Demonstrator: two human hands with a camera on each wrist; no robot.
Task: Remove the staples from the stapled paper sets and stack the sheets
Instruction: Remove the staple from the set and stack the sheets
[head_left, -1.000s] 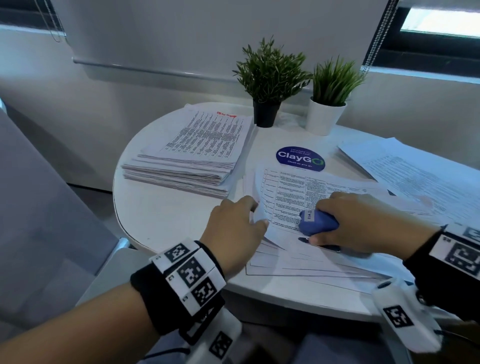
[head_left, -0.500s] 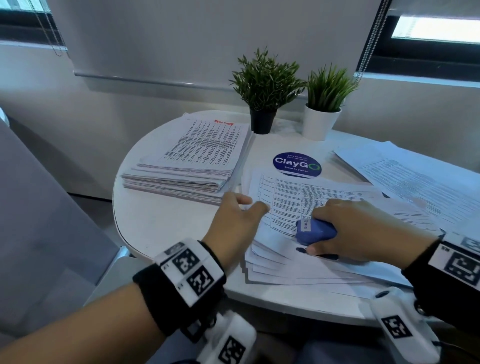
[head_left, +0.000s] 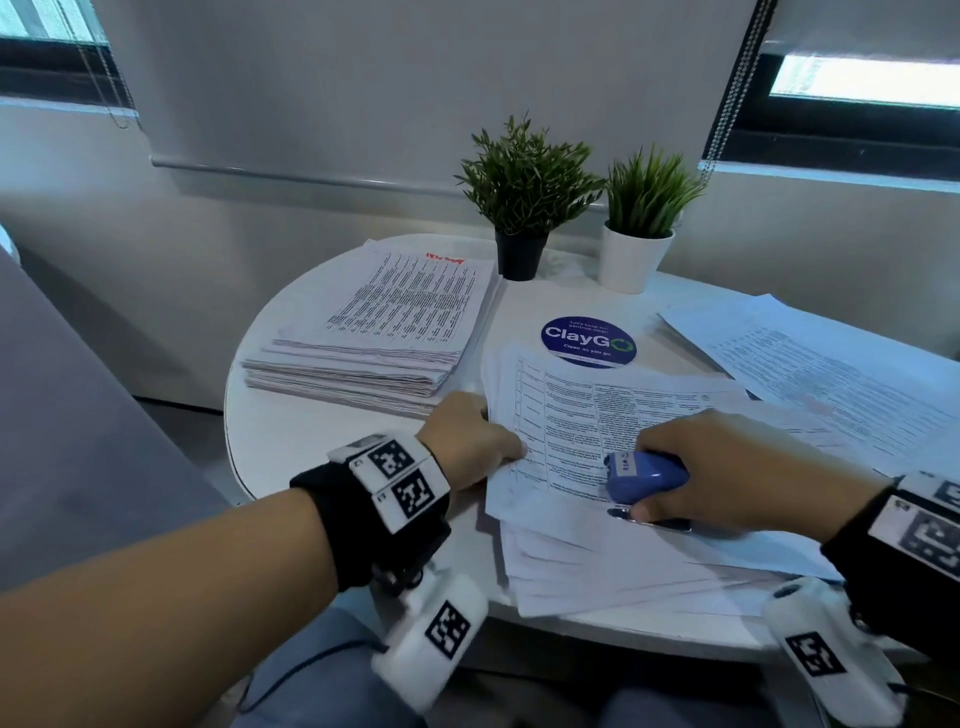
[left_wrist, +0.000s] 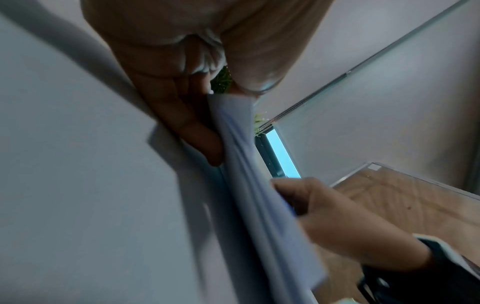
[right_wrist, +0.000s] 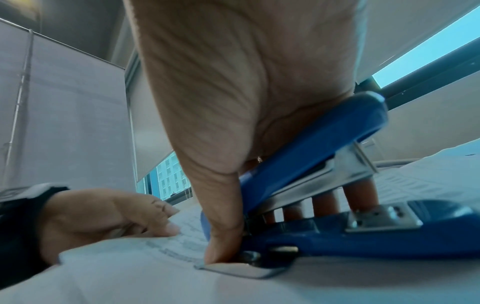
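A printed paper set (head_left: 597, 415) lies on a loose pile of sheets (head_left: 597, 566) at the table's near edge. My left hand (head_left: 475, 441) pinches the set's left edge (left_wrist: 233, 131) between thumb and fingers. My right hand (head_left: 727, 473) grips a blue stapler (head_left: 647, 475), which rests on the set; its metal tail blade (right_wrist: 241, 269) lies flat on the paper beside my thumb (right_wrist: 223, 242). No staple is visible. A tall stack of printed sheets (head_left: 384, 338) sits at the table's far left.
The round white table (head_left: 291, 441) also carries two potted plants (head_left: 524, 208) (head_left: 644, 223), a blue ClayGo sticker (head_left: 588, 338) and more sheets (head_left: 831, 374) spread at the right. A wall with blinds stands behind. A grey seat is at the left.
My left hand slid from the set's near left corner to its left edge and now pinches it. The right hand and stapler stayed on the paper.
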